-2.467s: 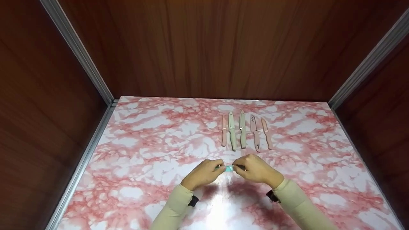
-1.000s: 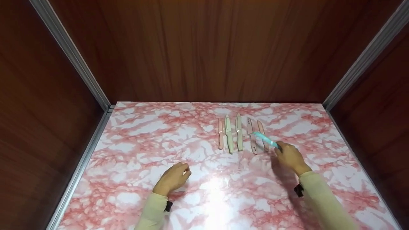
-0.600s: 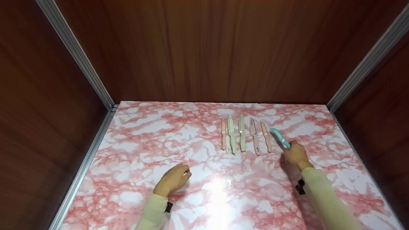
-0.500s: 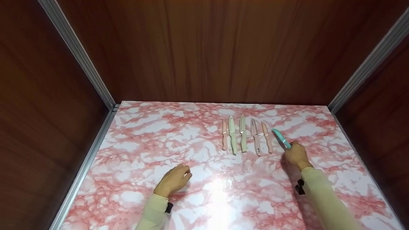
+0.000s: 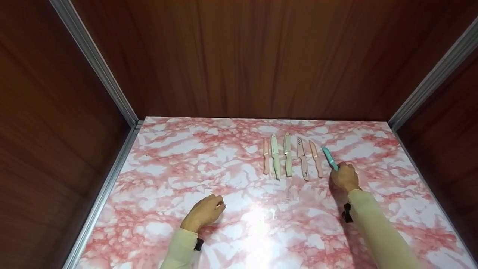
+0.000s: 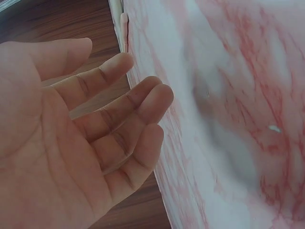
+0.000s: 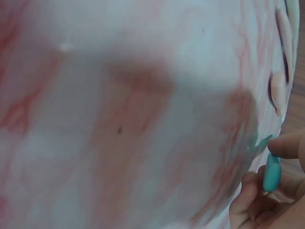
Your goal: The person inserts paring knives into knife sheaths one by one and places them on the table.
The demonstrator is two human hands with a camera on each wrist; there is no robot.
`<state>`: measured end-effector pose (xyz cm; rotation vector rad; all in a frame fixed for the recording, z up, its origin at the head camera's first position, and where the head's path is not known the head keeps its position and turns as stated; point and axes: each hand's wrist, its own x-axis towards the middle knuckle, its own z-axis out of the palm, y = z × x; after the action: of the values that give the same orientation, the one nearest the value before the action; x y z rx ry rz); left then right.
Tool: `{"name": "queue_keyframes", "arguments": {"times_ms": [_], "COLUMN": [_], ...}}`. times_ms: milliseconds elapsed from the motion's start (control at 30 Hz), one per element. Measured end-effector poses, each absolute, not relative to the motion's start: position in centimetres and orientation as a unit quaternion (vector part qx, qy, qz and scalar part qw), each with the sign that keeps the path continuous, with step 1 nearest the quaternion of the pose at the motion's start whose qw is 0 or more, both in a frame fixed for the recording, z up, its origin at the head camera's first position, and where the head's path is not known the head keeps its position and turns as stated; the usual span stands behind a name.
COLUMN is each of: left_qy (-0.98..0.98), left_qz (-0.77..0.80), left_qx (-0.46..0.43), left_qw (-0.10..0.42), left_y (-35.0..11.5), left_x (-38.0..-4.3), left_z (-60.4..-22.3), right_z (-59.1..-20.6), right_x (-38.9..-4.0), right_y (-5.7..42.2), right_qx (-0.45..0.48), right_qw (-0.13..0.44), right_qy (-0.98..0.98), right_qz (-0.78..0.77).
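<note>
My right hand point(image 5: 345, 176) pinches the handle of a teal knife point(image 5: 330, 157) between thumb and fingers. The blade points away from me, at the right end of a row of knives; whether it touches the table is hard to tell. In the right wrist view, the teal handle end point(image 7: 271, 177) sticks out between the fingers. Nearest to it lies a knife with a peach blade and pink handle point(image 5: 317, 162). My left hand point(image 5: 204, 212) hovers at the front with loosely bent fingers, holding nothing; the left wrist view shows its bare palm point(image 6: 47, 157).
The row also has a pink knife with holes in its blade point(image 5: 304, 164), two pale green knives, one point(image 5: 276, 158) beside the other point(image 5: 288, 157), and a slim pink knife point(image 5: 266, 158). Wooden panels point(image 5: 239, 59) enclose the pink-and-white marbled table point(image 5: 179, 168).
Both hands were together at the teal knife in front. The left has let go and moved left; the right has carried the knife to the row's right end and lowered it.
</note>
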<state>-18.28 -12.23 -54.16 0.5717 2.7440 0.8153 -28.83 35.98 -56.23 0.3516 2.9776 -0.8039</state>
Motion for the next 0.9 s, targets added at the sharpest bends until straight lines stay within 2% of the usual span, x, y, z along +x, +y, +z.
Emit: {"name": "queue_keyframes", "arguments": {"times_ms": [600, 900], "left_qy": [0.929, 0.935], "left_qz": [0.29, 0.275], "left_qx": [0.185, 0.195], "left_qw": [0.134, 0.112], "left_y": [-12.0, -11.8], "left_x": [-17.8, -17.9], "left_z": [-54.2, -54.2], "right_z": [-57.2, -57.2], "right_x": [-29.5, -29.8], "right_y": [36.9, 37.2], "right_qx": [0.098, 0.091], "right_qw": [0.023, 0.03], "right_qy": [0.955, 0.957], "right_qz": [-0.279, -0.275]}}
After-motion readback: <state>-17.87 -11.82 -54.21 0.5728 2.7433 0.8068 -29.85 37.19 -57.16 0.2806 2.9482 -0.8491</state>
